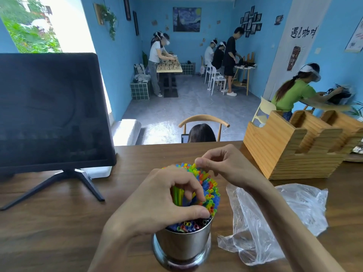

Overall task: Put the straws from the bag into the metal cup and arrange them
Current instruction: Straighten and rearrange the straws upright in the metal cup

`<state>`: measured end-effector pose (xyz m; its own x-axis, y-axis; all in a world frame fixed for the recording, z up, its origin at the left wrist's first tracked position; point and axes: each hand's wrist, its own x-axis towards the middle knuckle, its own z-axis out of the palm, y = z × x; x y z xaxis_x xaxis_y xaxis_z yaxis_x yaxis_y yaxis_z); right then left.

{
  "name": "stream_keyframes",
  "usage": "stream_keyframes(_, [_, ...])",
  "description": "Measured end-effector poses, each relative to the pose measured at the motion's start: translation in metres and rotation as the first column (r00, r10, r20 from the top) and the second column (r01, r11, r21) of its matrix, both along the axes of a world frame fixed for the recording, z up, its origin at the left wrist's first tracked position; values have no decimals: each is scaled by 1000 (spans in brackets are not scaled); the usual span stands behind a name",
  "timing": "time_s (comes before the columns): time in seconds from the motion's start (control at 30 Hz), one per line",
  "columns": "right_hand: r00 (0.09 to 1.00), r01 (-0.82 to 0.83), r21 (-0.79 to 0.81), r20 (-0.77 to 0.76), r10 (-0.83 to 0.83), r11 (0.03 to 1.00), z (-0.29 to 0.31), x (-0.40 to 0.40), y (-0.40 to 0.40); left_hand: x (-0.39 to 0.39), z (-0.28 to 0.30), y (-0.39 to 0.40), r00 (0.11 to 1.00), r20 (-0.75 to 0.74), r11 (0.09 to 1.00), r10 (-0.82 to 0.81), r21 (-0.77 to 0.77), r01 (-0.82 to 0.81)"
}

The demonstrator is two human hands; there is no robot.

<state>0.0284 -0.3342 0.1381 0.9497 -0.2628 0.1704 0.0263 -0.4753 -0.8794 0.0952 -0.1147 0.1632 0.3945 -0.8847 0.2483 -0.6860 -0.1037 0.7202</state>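
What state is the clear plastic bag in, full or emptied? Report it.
Emptied, apparently: the clear plastic bag lies crumpled flat on the brown wooden table, no straws visible inside; the colourful straws stand in the shiny metal cup.

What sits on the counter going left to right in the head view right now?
Monitor on its stand → metal cup packed with straws, both hands on them → empty plastic bag → wooden organizer at the far right.

Café: counter screen [53, 110], seating tables [169, 70]
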Motion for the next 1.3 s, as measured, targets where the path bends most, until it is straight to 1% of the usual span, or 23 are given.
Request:
stream_keyframes(0.13, [988, 70, 14, 138, -71, 997, 6, 1, 3, 2, -1, -1, 998, 34, 999, -51, 13, 50])
stream_keyframes(0.23, [951, 137, 11, 279, -135, 990, 20, -1, 5, 2, -2, 1, 997, 19, 997, -71, 2, 71])
stream_keyframes(0.3, [888, 176, 37, 426, -175, 984, 35, -3, 10, 1, -3, 1, 999, -40, 997, -26, -72, 24])
stream_keyframes(0.37, [791, 190, 55, 583, -186, 980, 51, -7, 17, 2, -3, -1, 991, -112, 976, 72, -199, -93])
stream_keyframes(0.4, [750, 183, 48, 639, -171, 982, 59, -9, 22, 4, -3, -4, 984, -132, 954, 116, -260, -147])
stream_keyframes(0.47, [715, 155, 14, 689, -122, 988, 71, -12, 34, 5, 0, -13, 980, -124, 925, 158, -328, -191])
stream_keyframes(0.57, [731, 111, -22, 680, -67, 994, 78, -9, 49, 4, 4, -22, 971, -98, 905, 216, -352, -237])
stream_keyframes(0.63, [750, 74, -3, 659, -54, 997, 77, -6, 52, 7, 6, -23, 963, -90, 878, 255, -394, -270])
stream_keyframes(0.7, [780, 21, 49, 624, -47, 999, 74, -6, 50, 9, 8, -23, 963, -33, 873, 266, -415, -255])
stream_keyframes(0.77, [816, -62, 109, 577, -12, 992, 70, -6, 48, 9, 10, -22, 967, -27, 885, 252, -399, -242])
stream_keyframes(0.83, [836, -133, 131, 547, 40, 982, 64, -4, 48, 5, 11, -23, 978, -55, 897, 203, -389, -208])
stream_keyframes(0.9, [846, -161, 138, 529, 65, 977, 57, -2, 48, 2, 11, -27, 979, -82, 879, 185, -433, -202])
stream_keyframes(0.97, [848, -190, 161, 524, 79, 968, 50, -2, 48, -1, 12, -30, 974, -133, 832, 183, -506, -225])
stream_keyframes(1.03, [862, -241, 207, 495, 111, 948, 44, -4, 46, -3, 16, -31, 969, -195, 766, 153, -596, -241])
stream_keyframes(1.07, [882, -258, 210, 450, 141, 943, 41, -6, 44, -3, 19, -29, 967, -215, 724, 134, -646, -244])
stream_keyframes(1.13, [931, -265, 145, 297, 213, 953, 34, -7, 37, -2, 24, -26, 966, -221, 633, 132, -732, -254])
stream_keyframes(1.2, [949, -281, 82, 174, 264, 956, 26, -10, 30, 0, 27, -24, 959, -226, 571, 173, -770, -285])
stream_keyframes(1.23, [950, -287, 89, 155, 272, 954, 24, -11, 26, 0, 27, -24, 948, -256, 552, 189, -771, -318])
stream_keyframes(1.3, [956, -267, 154, 171, 240, 951, 21, -14, 21, 2, 24, -24, 907, -361, 501, 217, -757, -421])
